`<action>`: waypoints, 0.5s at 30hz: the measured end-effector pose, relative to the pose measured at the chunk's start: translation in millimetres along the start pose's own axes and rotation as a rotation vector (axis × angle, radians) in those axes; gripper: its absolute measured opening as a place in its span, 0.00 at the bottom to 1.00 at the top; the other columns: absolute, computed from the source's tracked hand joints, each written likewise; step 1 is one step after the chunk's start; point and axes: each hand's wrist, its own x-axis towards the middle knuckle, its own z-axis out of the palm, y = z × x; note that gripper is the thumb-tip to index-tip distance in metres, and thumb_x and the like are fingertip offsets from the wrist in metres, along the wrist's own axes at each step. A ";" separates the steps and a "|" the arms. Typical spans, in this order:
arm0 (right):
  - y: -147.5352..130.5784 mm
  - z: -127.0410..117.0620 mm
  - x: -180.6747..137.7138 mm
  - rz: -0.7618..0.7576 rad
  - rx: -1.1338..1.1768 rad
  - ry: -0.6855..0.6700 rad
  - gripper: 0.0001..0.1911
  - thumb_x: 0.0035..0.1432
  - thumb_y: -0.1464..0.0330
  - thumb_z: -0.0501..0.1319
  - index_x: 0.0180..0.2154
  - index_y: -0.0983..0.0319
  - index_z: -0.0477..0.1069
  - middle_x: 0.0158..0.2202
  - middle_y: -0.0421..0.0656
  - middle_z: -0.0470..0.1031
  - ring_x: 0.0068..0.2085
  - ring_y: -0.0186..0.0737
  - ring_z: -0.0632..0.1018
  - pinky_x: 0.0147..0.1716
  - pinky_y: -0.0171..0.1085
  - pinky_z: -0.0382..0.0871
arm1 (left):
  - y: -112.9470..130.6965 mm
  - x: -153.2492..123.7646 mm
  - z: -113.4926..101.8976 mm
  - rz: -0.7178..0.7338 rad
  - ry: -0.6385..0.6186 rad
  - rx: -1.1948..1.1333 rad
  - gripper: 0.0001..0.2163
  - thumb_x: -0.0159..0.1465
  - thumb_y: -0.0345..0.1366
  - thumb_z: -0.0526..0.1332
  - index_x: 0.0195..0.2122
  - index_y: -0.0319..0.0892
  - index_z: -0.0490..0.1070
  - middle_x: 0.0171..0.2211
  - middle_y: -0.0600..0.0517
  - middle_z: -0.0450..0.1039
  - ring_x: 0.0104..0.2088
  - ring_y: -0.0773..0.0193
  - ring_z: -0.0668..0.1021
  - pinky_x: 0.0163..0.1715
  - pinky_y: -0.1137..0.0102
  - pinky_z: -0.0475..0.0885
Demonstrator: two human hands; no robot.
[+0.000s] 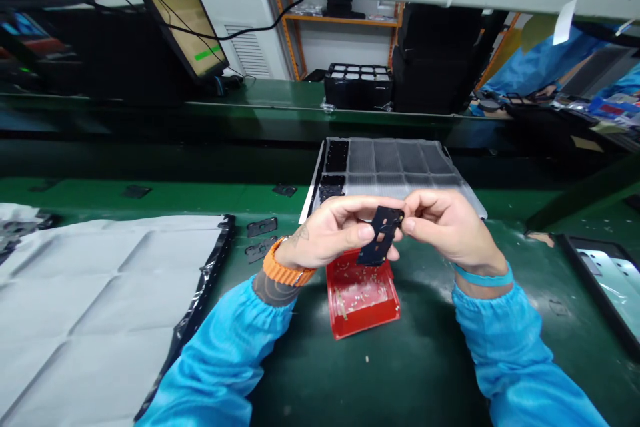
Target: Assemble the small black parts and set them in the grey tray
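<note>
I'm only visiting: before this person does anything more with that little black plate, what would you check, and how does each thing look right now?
1. Black plate pinched by both left hand and right hand: ok.
2. Plate seems to hang over the red tray, so a slip would likely land there: ok.
3. Small bits lie in the red tray, close by: ok.
4. Bare slots in the clear tray behind: ok.
5. Plate's holes undamaged: cannot tell.
6. Loose plates lie left of the hands, apart from them: ok.
</note>
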 end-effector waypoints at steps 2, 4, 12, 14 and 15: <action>0.1 -2.0 -1.1 0.006 -0.068 0.019 0.07 0.54 0.66 0.68 0.27 0.61 0.73 0.26 0.42 0.79 0.27 0.36 0.76 0.28 0.34 0.69 | -0.3 0.3 2.0 -0.009 0.024 0.086 0.22 0.64 0.41 0.72 0.58 0.42 0.77 0.45 0.43 0.82 0.40 0.55 0.87 0.43 0.64 0.83; 1.4 -4.4 -2.2 0.014 -0.165 0.050 0.06 0.53 0.67 0.66 0.27 0.61 0.73 0.25 0.41 0.78 0.27 0.36 0.76 0.27 0.34 0.68 | -1.0 1.2 6.1 0.000 0.047 0.212 0.22 0.63 0.40 0.73 0.57 0.42 0.76 0.45 0.44 0.81 0.42 0.56 0.86 0.44 0.65 0.82; 30.4 -2.7 20.5 -0.056 -0.613 0.147 0.10 0.59 0.63 0.61 0.30 0.61 0.77 0.24 0.40 0.76 0.24 0.36 0.73 0.25 0.36 0.65 | -7.4 15.1 -9.6 0.049 0.247 0.827 0.20 0.63 0.28 0.61 0.57 0.42 0.73 0.35 0.50 0.80 0.34 0.62 0.82 0.37 0.68 0.78; 35.6 -6.7 25.4 -0.088 -0.642 0.210 0.14 0.60 0.61 0.62 0.42 0.62 0.79 0.31 0.43 0.80 0.29 0.40 0.77 0.30 0.38 0.70 | -7.8 16.5 -35.7 0.015 0.452 0.982 0.20 0.60 0.25 0.61 0.54 0.42 0.76 0.33 0.52 0.80 0.30 0.65 0.79 0.35 0.70 0.76; 36.2 -11.0 25.7 -0.101 -0.640 0.251 0.18 0.60 0.60 0.63 0.47 0.63 0.78 0.34 0.44 0.81 0.31 0.41 0.78 0.31 0.39 0.71 | -8.3 16.2 -51.7 -0.007 0.572 1.008 0.20 0.59 0.24 0.61 0.53 0.42 0.77 0.34 0.52 0.80 0.30 0.66 0.78 0.36 0.71 0.75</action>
